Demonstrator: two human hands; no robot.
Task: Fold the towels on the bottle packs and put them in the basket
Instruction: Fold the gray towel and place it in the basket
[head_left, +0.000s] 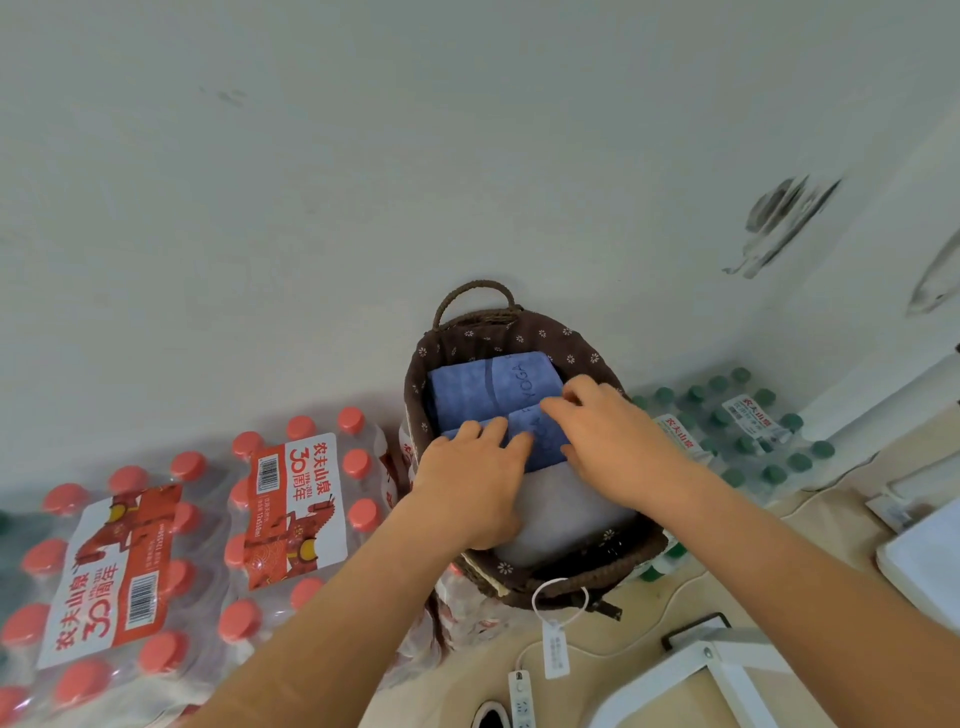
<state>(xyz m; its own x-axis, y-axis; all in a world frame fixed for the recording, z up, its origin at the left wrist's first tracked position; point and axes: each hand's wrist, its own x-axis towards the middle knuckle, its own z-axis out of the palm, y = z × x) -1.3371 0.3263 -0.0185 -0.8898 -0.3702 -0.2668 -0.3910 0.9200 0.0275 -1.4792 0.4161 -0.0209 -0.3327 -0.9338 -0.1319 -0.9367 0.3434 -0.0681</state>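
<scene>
We see the basket (566, 338) at 6 o'clock, both hands inside. The left hand (467, 488) lies flat, fingers together, on the nearer blue towel (543, 439). The right hand (618, 447), at the towel's 3 o'clock, bends its fingers onto it; whether it is pinching, we cannot tell.

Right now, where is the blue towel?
In the head view, the blue towel lies folded in the far half of the basket, just right of centre, with a pale towel nearer; the left hand and the right hand touch its near edge.
</scene>
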